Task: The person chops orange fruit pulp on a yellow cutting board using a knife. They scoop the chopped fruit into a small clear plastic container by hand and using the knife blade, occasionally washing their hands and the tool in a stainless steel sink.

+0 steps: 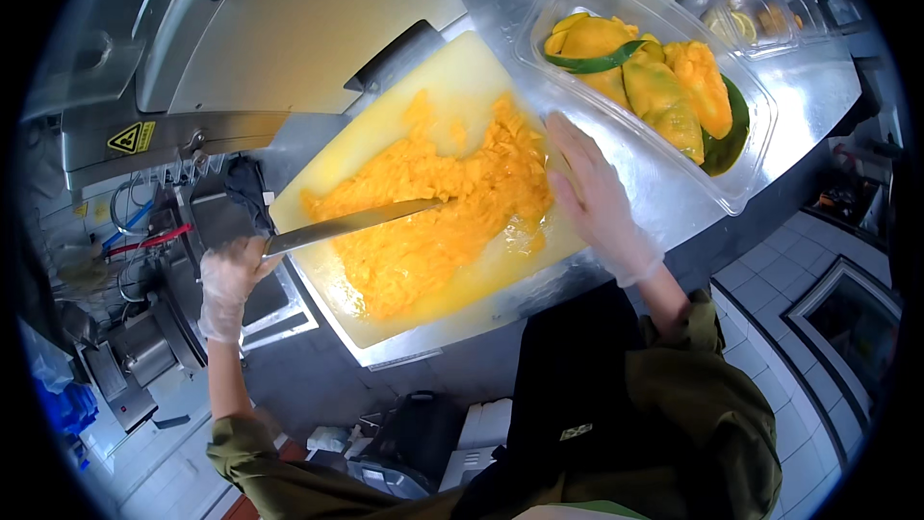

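Observation:
A cutting board (465, 72) lies on the steel counter, spread with a mound of finely chopped orange mango flesh (411, 253). In a clear glove, my left hand (234, 263) is closed round the handle of a long knife (354, 224), whose blade reaches into the chopped flesh. My right hand (588, 191), also gloved, is flat with nothing in it, beside the board's right edge. Up and to the right, a clear plastic tub (754, 180) holds mango pieces (660, 101) with strips of green peel (728, 148).
A large steel machine (289, 14) with warning labels stands at the upper left, close to the board. Smaller clear containers (765, 29), one with a lemon slice, sit at the upper right. The counter's near edge (722, 238) runs in front of me.

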A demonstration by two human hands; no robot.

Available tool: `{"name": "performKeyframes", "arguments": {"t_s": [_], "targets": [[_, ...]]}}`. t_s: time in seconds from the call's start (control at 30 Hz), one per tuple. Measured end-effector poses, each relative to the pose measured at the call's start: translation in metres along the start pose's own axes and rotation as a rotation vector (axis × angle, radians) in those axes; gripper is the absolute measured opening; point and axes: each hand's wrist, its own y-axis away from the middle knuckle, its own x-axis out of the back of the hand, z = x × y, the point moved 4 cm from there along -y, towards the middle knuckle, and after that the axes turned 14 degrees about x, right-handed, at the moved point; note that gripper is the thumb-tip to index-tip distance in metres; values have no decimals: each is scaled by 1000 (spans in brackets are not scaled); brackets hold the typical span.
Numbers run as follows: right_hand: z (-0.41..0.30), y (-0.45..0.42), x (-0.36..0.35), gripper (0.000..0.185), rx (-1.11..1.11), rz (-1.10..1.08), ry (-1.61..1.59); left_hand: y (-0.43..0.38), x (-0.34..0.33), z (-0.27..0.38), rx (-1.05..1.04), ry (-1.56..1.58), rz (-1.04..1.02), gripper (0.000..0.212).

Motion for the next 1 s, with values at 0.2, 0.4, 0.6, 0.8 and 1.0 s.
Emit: {"name": "performKeyframes", "arguments": {"t_s": [0.2,0.4,0.6,0.8,1.0], "targets": [[5,-26,-72,57,-134,-51,55,66,0,-12,333,-39,-29,34],[-34,-35,-85,50,-182,-4,-456,95,1,32,864,428,-25,37],[-19,-27,-25,43,-521,30,-683,94,31,143,1029,1157,-423,39],[-4,-15,-15,40,-357,16,-563,44,64,239,1109,1390,-612,28],[-2,-16,-6,39,-316,6,-720,15,66,299,1264,1275,-588,21]]}}
